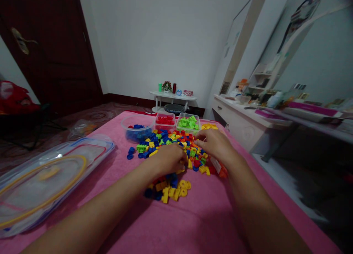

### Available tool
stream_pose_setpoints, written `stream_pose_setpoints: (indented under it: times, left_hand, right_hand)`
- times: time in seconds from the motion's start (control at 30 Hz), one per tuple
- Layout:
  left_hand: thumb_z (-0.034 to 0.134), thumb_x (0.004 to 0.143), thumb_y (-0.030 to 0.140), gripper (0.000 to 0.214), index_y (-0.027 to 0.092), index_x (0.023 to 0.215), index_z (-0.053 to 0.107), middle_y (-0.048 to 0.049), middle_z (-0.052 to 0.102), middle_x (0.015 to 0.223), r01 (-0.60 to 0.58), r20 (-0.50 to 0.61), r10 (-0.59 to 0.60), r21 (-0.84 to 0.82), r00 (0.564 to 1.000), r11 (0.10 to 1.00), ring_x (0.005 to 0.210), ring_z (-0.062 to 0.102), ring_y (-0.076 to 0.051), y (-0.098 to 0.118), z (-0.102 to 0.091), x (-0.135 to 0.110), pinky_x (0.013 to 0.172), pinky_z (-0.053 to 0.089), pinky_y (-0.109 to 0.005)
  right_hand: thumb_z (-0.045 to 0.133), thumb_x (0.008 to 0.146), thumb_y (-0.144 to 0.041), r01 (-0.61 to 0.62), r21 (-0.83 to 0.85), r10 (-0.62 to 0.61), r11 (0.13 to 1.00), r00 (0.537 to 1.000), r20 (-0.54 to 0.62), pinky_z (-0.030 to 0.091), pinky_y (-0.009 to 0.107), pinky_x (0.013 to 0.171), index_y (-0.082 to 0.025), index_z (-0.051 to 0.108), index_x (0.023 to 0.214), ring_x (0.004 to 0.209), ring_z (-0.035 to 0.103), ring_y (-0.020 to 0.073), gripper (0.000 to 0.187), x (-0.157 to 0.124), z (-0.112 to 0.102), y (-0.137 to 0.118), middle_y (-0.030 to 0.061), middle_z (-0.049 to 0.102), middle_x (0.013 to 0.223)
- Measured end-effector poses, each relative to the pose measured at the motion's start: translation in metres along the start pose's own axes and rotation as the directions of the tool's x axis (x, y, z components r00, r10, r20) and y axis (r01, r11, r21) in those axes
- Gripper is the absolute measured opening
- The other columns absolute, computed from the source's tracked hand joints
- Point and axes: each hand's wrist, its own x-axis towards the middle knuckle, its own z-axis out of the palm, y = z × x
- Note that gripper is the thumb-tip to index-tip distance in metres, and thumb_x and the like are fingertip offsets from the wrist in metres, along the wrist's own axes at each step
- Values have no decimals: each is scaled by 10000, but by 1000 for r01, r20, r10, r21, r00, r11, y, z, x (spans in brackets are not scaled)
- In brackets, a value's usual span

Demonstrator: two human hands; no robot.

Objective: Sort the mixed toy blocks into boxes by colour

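Note:
A heap of mixed plastic building blocks in blue, yellow, red, green and orange spreads over the pink cloth. My left hand is low at the heap's near side, its fingers curled closed; what they hold, if anything, is hidden. At the heap's right side is my right hand, with thumb and forefinger apart over the blocks. A smaller group of mostly yellow and blue pieces lies nearer me, below the left hand. Orange blocks show partly behind my right forearm.
Behind the heap stand a round clear tub with blue pieces, a clear box of red blocks and one of green blocks. Yellow blocks lie beyond my right hand. Large clear lids lie at the left.

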Motion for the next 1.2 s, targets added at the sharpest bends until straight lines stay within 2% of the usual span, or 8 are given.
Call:
stream_pose_setpoints:
  times: [0.17, 0.33, 0.47, 0.57, 0.7, 0.83, 1.03, 1.2]
  left_hand:
    - [626, 713, 303, 265, 270, 965, 702, -43, 697, 937, 142, 47, -145, 50, 988, 989, 884, 611, -204, -39, -9, -5, 695, 425, -248]
    - [683, 652, 298, 318, 285, 969, 716, -25, 708, 948, 187, 131, -178, -58, 975, 981, 834, 617, -174, -65, -17, -11, 721, 422, -226]
    - [709, 602, 245, 344, 279, 943, 730, -21, 715, 901, 270, 124, -265, -27, 956, 962, 801, 615, -174, -73, -30, -19, 696, 426, -218]
    - [695, 607, 231, 325, 285, 925, 736, -11, 717, 880, 338, 102, -339, 25, 935, 941, 794, 621, -174, -75, -38, -23, 688, 425, -213]
    - [668, 642, 238, 281, 278, 910, 740, -7, 720, 902, 309, 59, -310, 15, 949, 951, 820, 625, -170, -78, -41, -23, 716, 424, -208]
    - [657, 649, 224, 230, 234, 861, 744, -12, 720, 836, 259, 65, -257, -35, 964, 965, 731, 620, -147, -75, -43, -24, 652, 414, -200]
    - [709, 623, 272, 176, 208, 785, 736, 11, 701, 696, 194, 360, -122, -171, 925, 966, 589, 580, -110, -46, -53, -30, 504, 372, -179]
    - [781, 525, 296, 227, 173, 710, 737, -29, 680, 641, 146, 480, -166, 79, 862, 986, 538, 569, -148, -9, -42, -26, 491, 401, -229]
  right_hand:
    - [616, 750, -304, 43, -17, -43, 999, 998, 52, 400, 262, 652, -252, 710, 906, 831, 619, 192, 190, -1, 10, -7, 43, 695, 920]
    - [655, 702, -218, 121, 10, -121, 993, 980, 161, 406, 259, 665, -243, 713, 926, 817, 617, 187, 233, -4, 19, -12, 38, 696, 911]
    - [679, 658, -186, 266, 179, -310, 947, 903, 298, 392, 223, 602, -251, 717, 888, 762, 610, 156, 242, -13, 22, -26, 4, 691, 849]
    - [699, 651, -227, 396, 278, -469, 875, 836, 285, 409, 227, 679, -266, 697, 971, 854, 598, 163, 322, -23, 29, -45, 4, 674, 932]
    - [686, 682, -239, 514, 276, -579, 812, 768, 274, 405, 252, 779, -248, 678, 1005, 942, 575, 182, 323, -35, 43, -70, 33, 644, 1020]
    - [624, 723, -170, 466, 189, -501, 864, 830, 246, 392, 257, 750, -248, 675, 984, 929, 578, 183, 277, -38, 53, -80, 45, 626, 1017]
    - [657, 700, -283, 346, 137, -368, 928, 911, 185, 384, 259, 704, -273, 681, 940, 890, 580, 190, 242, -24, 46, -60, 33, 620, 977]
    - [631, 696, -271, 217, 55, -222, 975, 965, 136, 367, 244, 628, -239, 674, 848, 796, 595, 173, 161, -9, 27, -33, 20, 665, 865]
